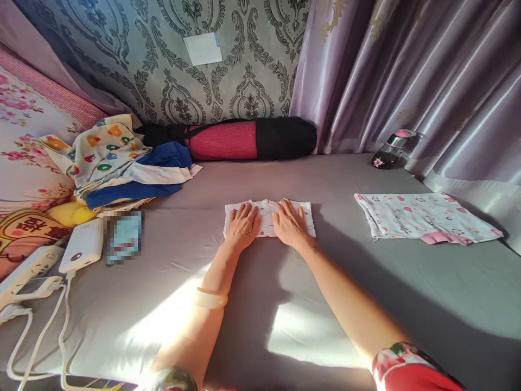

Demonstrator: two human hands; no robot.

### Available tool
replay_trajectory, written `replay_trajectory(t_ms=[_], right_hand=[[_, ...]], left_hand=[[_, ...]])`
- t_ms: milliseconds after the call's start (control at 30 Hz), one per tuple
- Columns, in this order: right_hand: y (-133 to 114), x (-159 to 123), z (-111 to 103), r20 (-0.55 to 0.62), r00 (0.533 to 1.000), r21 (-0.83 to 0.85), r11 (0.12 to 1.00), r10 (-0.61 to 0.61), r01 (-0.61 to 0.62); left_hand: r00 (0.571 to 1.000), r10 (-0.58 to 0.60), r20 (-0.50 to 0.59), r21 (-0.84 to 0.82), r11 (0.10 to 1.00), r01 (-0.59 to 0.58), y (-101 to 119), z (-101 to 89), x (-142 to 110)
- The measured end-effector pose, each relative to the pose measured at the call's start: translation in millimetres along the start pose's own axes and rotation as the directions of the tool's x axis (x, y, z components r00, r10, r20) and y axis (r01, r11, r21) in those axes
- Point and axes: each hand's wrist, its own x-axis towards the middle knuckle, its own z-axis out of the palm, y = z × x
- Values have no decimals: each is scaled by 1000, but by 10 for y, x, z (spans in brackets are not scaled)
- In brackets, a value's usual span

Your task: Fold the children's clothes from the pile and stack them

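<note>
A small folded white cloth [266, 221] with a fine print lies flat in the middle of the grey sheet [252, 282]. Flat on its left part rests my left hand [243, 227], fingers stretched out and pointing away from me. My right hand [290, 221] presses on the right part in the same way, its fingers slightly spread. Neither hand grips the cloth; a strip of it shows between them. Off to the right lies another folded cloth [425, 216], white with pink and red prints and a pink edge.
Clothes [109, 157] are piled at the left, near a power bank [82, 245], a power strip [32, 271] with white cables and a blurred-out light-blue item [125, 237]. A red-and-black rolled bag [228, 140] lies along the wall. A dark bottle [391, 151] stands by the curtain [366, 70].
</note>
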Motion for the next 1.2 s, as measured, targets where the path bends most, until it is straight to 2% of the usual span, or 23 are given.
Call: replay_trajectory(t_ms=[133, 367, 667, 867, 933, 1067, 1200], right_hand=[[89, 37, 10, -82, 993, -39, 995, 87, -90], [169, 78, 98, -6, 990, -22, 990, 141, -141], [162, 79, 58, 24, 988, -10, 988, 153, -152], [231, 74, -11, -64, 981, -89, 978, 184, -189], [258, 77, -5, -41, 978, -98, 973, 204, -207], [292, 92, 37, 21, 976, -101, 971, 219, -216], [289, 105, 58, 36, 975, -101, 972, 218, -214]], left_hand=[[995, -69, -69, 10, 997, 70, -44, 42, 14], [990, -138, 15, 42, 990, 137, -83, 93, 38], [991, -133, 14, 35, 991, 132, -77, 55, 29], [975, -177, -132, 73, 980, 188, -150, 32, 11], [975, -199, -100, 80, 975, 207, -182, 43, 18], [976, -214, 33, 91, 973, 210, -219, 97, 49], [974, -221, 53, 108, 971, 215, -209, 113, 67]])
